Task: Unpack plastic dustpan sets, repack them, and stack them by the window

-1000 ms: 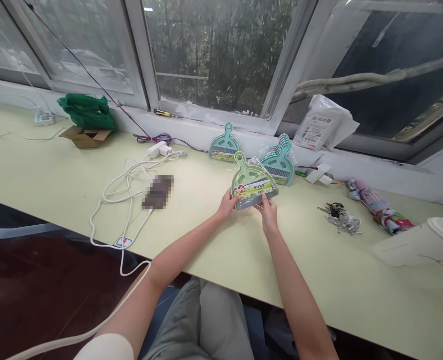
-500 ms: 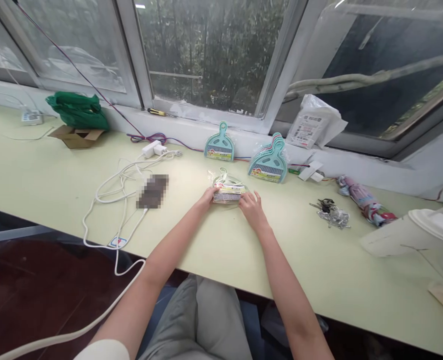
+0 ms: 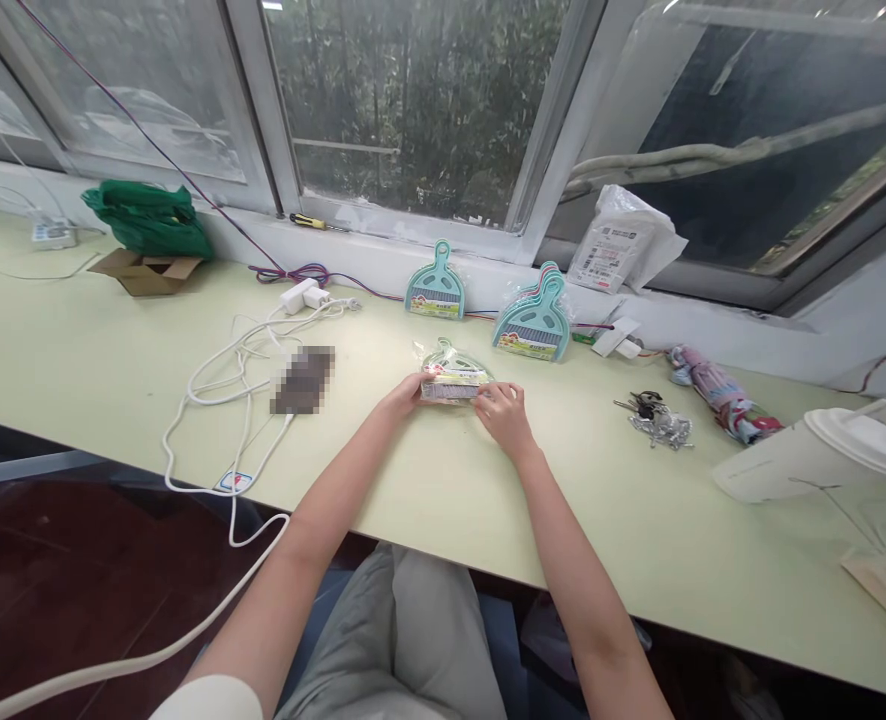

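A mini dustpan and brush set (image 3: 454,378), pale green with grey bristles and a printed label in clear plastic wrap, is between my hands just above or on the table. My left hand (image 3: 410,391) grips its left end, thumb on the front. My right hand (image 3: 504,413) pinches the lower right corner with bent fingers. Behind it, a single teal dustpan set (image 3: 437,290) leans against the wall. Right of that stands a stack of several dustpan sets (image 3: 534,325), teal in front with a pink one among them.
White cables (image 3: 210,395) and a blurred-out dark object (image 3: 304,380) lie on the left. A cardboard box (image 3: 143,272) and green bag (image 3: 150,220) stand far left. Keys (image 3: 657,415), a folded umbrella (image 3: 720,392) and a white paper cup (image 3: 810,455) are on the right.
The view has shifted slightly. Fingers of my right hand have drawn in closer at the corner of the dustpan set; my left hand keeps its hold.
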`<state>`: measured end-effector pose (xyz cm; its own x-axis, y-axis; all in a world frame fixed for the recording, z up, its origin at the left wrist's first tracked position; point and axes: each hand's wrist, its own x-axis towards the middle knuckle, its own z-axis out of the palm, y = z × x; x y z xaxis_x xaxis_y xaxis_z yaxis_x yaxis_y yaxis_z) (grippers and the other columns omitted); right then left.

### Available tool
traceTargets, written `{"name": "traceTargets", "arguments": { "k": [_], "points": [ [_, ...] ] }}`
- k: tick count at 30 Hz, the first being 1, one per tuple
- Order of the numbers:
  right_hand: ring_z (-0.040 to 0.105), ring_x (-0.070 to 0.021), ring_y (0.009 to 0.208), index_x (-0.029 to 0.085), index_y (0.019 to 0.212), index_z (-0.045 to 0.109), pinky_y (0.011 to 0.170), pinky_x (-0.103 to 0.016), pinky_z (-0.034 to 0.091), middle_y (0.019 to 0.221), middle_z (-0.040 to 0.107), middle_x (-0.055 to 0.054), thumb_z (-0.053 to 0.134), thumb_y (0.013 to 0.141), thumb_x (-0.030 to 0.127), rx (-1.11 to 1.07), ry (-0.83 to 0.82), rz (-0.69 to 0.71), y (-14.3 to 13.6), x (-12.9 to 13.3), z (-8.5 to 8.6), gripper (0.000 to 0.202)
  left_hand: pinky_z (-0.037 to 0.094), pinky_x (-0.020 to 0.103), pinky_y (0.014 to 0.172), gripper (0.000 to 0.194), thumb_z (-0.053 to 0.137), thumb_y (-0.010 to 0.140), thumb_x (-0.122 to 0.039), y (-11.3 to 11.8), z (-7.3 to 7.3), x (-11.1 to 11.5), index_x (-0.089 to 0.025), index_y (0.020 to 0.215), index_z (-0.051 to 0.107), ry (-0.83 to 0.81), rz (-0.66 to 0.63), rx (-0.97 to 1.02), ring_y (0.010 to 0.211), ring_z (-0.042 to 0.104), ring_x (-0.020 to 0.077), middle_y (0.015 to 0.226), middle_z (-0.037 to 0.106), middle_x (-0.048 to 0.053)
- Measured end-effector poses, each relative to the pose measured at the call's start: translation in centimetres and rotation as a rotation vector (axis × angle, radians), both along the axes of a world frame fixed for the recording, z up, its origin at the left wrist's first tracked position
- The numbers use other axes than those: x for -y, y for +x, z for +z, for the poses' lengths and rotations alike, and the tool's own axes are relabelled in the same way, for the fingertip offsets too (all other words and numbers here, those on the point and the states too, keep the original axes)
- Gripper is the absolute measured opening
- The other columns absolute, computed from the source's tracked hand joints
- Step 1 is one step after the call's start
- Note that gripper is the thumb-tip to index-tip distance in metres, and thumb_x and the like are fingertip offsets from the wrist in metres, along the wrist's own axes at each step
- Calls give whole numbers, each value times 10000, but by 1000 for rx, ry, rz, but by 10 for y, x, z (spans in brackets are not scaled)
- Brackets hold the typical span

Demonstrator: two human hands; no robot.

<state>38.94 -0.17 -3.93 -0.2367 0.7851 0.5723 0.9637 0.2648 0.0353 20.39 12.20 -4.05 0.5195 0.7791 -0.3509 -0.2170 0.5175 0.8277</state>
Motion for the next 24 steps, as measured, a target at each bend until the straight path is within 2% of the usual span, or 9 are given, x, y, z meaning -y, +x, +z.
{"name": "traceTargets", "arguments": {
  "k": [4,7,11,13,15,18,20,24],
  "points": [
    [579,-191,984,244,844,623,1078,-433,316,956,664,-45,414,937,242,-180,-18,172,-9,2,4,229,559,249,573,323,577,779,-154,-6,5,-3,-83,1092,616,-54,2,-16,753,673,200,882,709,121],
    [586,-173,893,279,846,614,1078,-405,328,880,657,-14,370,962,322,-301,-43,207,-15,5,5,273,534,225,520,309,574,786,-143,-9,8,-3,-69,1083,613,-90,-56,6,696,661,187,844,703,123],
    [556,-204,857,248,895,629,933,-395,335,864,666,-59,366,971,352,-204,-37,17,-10,9,8,293,528,224,510,323,543,808,-142,-8,11,-1,-43,1111,596,-118,-52,-9,650,655,179,797,693,122],
    [536,-228,856,218,913,635,860,-397,314,834,661,-89,376,969,345,-96,-36,-83,-5,8,10,294,562,265,577,332,531,810,-136,-7,13,1,-42,1123,592,-94,-45,2,698,668,199,827,699,130],
    [517,-244,862,203,928,640,821,-397,292,835,656,-106,415,955,357,-8,-46,-127,1,7,11,274,581,308,646,343,531,804,-132,-6,14,3,-55,1133,595,-55,-55,29,775,679,225,884,706,137],
    [495,-258,899,213,1003,644,815,-397,276,932,651,-119,503,916,370,49,-56,-122,5,5,13,228,582,318,673,365,539,795,-142,-5,14,4,-83,1150,599,-31,-58,30,842,682,242,927,708,136],
    [487,-262,927,222,1012,649,827,-406,274,986,649,-124,492,921,307,42,-44,-138,5,6,14,201,581,309,670,382,553,787,-156,-5,13,3,-110,1163,600,-8,-54,34,859,679,237,946,708,126],
    [461,-293,1087,213,932,664,900,-454,264,1147,627,-135,423,931,213,-42,35,-231,2,11,21,240,555,249,571,380,579,768,-167,-5,8,-2,-136,1145,612,17,-29,17,744,668,191,893,708,102]
  ]
}}
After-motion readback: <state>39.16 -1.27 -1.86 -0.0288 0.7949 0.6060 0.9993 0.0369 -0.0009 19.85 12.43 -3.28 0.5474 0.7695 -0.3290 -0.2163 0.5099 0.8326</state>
